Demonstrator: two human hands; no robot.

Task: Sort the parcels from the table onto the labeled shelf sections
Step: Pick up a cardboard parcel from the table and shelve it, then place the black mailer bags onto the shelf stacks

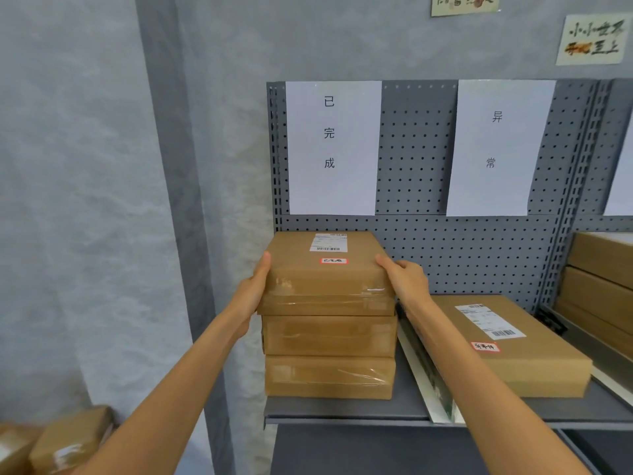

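A brown cardboard parcel (325, 272) with a white barcode label and a red-edged sticker tops a stack of three parcels in the left shelf section. My left hand (251, 293) grips its left side, thumb on the top edge. My right hand (406, 281) holds its right side, thumb on top. The two lower parcels (329, 354) rest on the grey shelf (342, 411). Above hangs a white paper sign (332, 147) with three characters.
A divider (424, 371) separates the right section, where one flat parcel (513, 347) lies under a second sign (496, 145). More boxes (599, 275) are stacked at far right. Loose parcels (58, 443) lie at bottom left. A grey pillar (178, 200) stands left of the shelf.
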